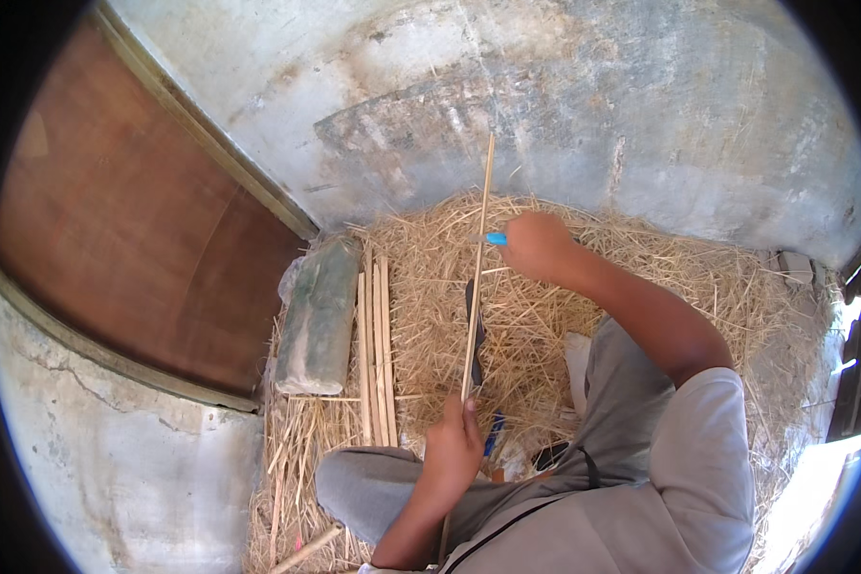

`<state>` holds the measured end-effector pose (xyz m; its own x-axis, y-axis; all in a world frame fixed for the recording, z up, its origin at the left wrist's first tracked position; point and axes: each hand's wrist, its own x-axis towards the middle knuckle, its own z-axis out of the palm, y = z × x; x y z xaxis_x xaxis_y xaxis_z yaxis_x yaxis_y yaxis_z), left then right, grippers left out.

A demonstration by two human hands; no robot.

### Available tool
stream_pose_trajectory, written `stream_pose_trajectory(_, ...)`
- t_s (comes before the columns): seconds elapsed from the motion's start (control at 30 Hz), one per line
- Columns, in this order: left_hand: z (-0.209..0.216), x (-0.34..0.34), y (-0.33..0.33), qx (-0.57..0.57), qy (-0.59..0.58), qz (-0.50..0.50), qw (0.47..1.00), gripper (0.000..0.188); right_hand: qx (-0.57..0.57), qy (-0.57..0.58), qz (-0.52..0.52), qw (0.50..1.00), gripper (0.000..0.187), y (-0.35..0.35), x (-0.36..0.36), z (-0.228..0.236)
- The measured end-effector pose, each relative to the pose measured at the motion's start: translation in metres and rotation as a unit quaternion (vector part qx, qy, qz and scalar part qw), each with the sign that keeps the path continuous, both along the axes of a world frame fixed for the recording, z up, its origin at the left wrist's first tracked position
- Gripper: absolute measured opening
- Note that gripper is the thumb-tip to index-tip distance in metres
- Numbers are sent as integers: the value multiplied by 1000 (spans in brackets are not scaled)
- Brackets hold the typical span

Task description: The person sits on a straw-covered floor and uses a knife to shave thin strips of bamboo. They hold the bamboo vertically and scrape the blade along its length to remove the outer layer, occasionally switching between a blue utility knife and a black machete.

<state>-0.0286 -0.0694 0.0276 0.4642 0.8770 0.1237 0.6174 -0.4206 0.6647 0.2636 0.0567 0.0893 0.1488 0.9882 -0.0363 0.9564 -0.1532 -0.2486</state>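
Observation:
A long, thin, pale bamboo strip (477,316) stands out in front of me, slanting slightly right toward the wall. My left hand (454,448) is closed round its lower part, close to my lap. Farther out, my right hand (538,247) is closed on a knife with a light blue handle (495,238). Most of that handle is hidden in my fist. The short blade, hard to make out, lies at the strip's upper part and seems to touch it.
Straw (536,325) covers the ground. Several bamboo strips (383,354) lie left of me beside a greenish plastic-wrapped bundle (318,320). Under the held strip rests a dark long object (478,349), with a blue item (494,433) nearer. Beyond are a plastered wall (584,124) and brown panel (143,210).

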Motion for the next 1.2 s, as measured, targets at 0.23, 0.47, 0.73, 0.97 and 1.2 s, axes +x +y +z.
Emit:
stream_pose_trajectory(0.23, 8, 3, -1, -6, -5, -20, 1000, 17, 33, 17, -72, 997, 27, 20, 31, -17)
stream_pose_trajectory(0.47, 2, 5, -1, -8, 5, -11, 1000, 17, 30, 32, -47, 998, 25, 13, 23, -8)
stream_pose_trajectory(0.73, 7, 5, 2, 3, 5, -22, 1000, 17, 13, 30, -60, 998, 24, 20, 29, -17)
stream_pose_trajectory(0.97, 10, 10, 1, -25, 13, 10, 1000, 20, 23, 23, -43, 999, 23, 16, 15, -13)
stream_pose_trajectory(1.2, 12, 8, 1, -1, 5, -28, 1000, 18, 21, 47, -103, 993, 23, 27, 39, -23)
